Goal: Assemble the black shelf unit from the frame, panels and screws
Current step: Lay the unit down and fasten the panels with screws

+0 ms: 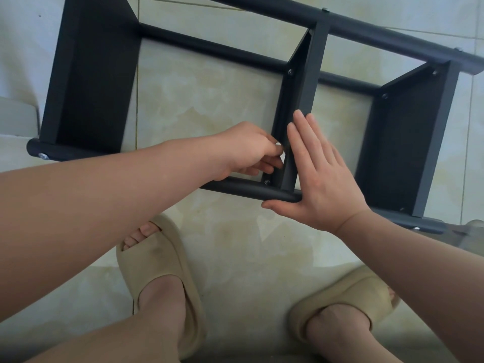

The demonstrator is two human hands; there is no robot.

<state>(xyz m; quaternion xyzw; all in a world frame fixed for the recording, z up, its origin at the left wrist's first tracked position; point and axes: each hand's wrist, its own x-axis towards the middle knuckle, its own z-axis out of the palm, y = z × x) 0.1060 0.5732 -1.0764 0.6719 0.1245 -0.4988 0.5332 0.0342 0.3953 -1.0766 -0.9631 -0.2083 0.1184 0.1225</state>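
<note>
The shelf unit (408, 142) lay on its side on the floor (209, 95). It appeared rigid and fairly light, best gripped by its tubes (243, 188). The right hand (322, 179), fingers straight and together, pressed flat against the middle panel (311, 74). The left hand (246, 150) pinched a small pale part (278, 145), possibly a screw, beside that panel.

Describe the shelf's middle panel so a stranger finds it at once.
The black shelf unit lies on the tiled floor with three panels across it. The middle panel is seen edge-on. It is the only one with the right hand pressed flat against it.
</note>
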